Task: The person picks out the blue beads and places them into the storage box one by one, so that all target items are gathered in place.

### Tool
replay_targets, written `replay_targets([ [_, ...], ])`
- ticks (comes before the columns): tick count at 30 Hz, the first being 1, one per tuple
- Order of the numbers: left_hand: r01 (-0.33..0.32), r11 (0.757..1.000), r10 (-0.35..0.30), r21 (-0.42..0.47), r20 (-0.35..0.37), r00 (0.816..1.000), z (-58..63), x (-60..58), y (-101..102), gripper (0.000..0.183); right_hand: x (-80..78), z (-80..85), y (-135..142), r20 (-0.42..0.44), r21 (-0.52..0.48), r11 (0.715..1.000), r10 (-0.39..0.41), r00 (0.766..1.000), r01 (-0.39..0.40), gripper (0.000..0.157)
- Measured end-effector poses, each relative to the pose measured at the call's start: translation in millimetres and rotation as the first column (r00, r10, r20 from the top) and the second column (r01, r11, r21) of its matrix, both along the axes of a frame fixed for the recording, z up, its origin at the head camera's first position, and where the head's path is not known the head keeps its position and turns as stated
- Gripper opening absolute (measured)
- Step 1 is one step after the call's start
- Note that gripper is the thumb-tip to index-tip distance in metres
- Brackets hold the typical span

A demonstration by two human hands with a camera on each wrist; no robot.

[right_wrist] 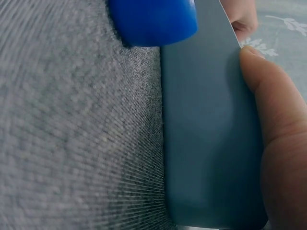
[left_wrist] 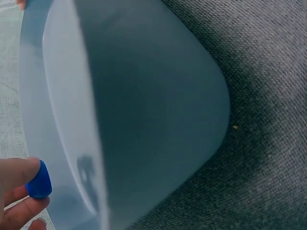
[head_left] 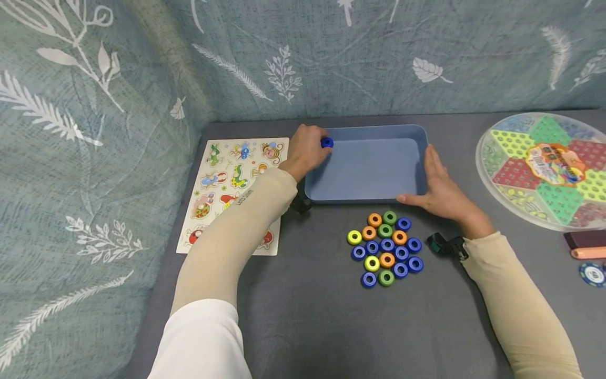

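My left hand [head_left: 307, 150] pinches a blue ring [head_left: 327, 142] between thumb and fingers, over the back left corner of the blue-grey tray [head_left: 371, 201]. In the left wrist view, the blue ring [left_wrist: 40, 181] sits at the fingertips, inside the tray wall [left_wrist: 153, 96]. With fingers straight, my right hand [head_left: 442, 189] rests along the tray's right side, its thumb on the front rim. The right wrist view has that thumb [right_wrist: 273, 91] at the rim. In front of the tray lies a loose group of blue, green, orange and yellow rings [head_left: 386, 245].
A picture board [head_left: 260, 205] with cartoon insects lies left of the tray, under the left forearm. At the right are a round star-patterned game board [head_left: 549, 168], a dark block [head_left: 585, 239] and a blue-and-white chip [head_left: 592, 274]. Patterned cloth [head_left: 322, 68] hangs behind.
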State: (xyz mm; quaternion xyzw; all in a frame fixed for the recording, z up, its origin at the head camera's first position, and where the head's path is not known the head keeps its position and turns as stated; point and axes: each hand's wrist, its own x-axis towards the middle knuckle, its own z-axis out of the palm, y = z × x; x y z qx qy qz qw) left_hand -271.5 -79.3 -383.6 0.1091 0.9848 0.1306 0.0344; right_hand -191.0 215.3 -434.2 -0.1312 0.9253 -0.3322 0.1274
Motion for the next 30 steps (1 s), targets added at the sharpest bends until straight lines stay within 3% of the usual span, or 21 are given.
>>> replay_targets([
  [5,-0.018,1.000,0.018,-0.012,0.022,1.000,-1.9,-0.8,0.4,0.034,1.1,-1.7,0.4,0.010,-0.001,1.000,-0.004,1.000,0.004,0.124],
  [9,-0.019,1.000,0.019,-0.018,0.000,1.000,-2.0,1.8,0.7,0.040,1.8,-2.4,0.7,0.010,-0.007,1.000,-0.011,1.000,0.011,0.124],
  [12,0.051,0.999,-0.051,0.008,-0.044,0.998,3.0,12.1,3.7,0.039,1.5,-2.7,0.9,0.006,-0.013,1.000,-0.010,1.000,0.010,0.123],
  [14,0.155,0.988,-0.153,0.022,-0.061,0.986,9.5,25.9,7.7,0.037,0.9,-2.3,1.1,0.003,-0.017,1.000,-0.008,1.000,0.008,0.123],
  [17,0.371,0.928,-0.369,0.025,-0.053,0.928,18.3,58.7,16.8,0.033,0.4,-0.9,2.0,0.005,-0.019,1.000,-0.006,1.000,0.006,0.123],
  [19,0.487,0.873,-0.486,0.011,-0.027,0.873,19.0,83.9,23.8,0.030,-0.1,-0.3,2.8,0.001,-0.028,1.000,-0.006,1.000,0.006,0.122],
  [21,0.554,0.833,-0.554,0.007,0.003,0.833,16.7,106.9,31.1,0.029,-0.6,-0.1,3.7,-0.003,-0.032,0.999,-0.005,1.000,0.005,0.122],
  [23,0.575,0.818,-0.575,-0.001,0.023,0.818,12.6,123.9,38.7,0.027,-1.4,-0.7,4.3,-0.010,-0.037,0.999,-0.004,1.000,0.004,0.122],
  [26,0.612,0.790,-0.612,-0.016,0.031,0.790,7.2,135.0,51.5,0.022,-1.9,-1.6,4.9,-0.012,-0.039,0.999,-0.006,1.000,0.005,0.122],
  [30,0.667,0.742,-0.665,-0.069,0.049,0.745,2.3,133.3,80.1,0.019,-1.6,-4.4,3.7,-0.020,-0.048,0.999,0.002,1.000,-0.003,0.120],
])
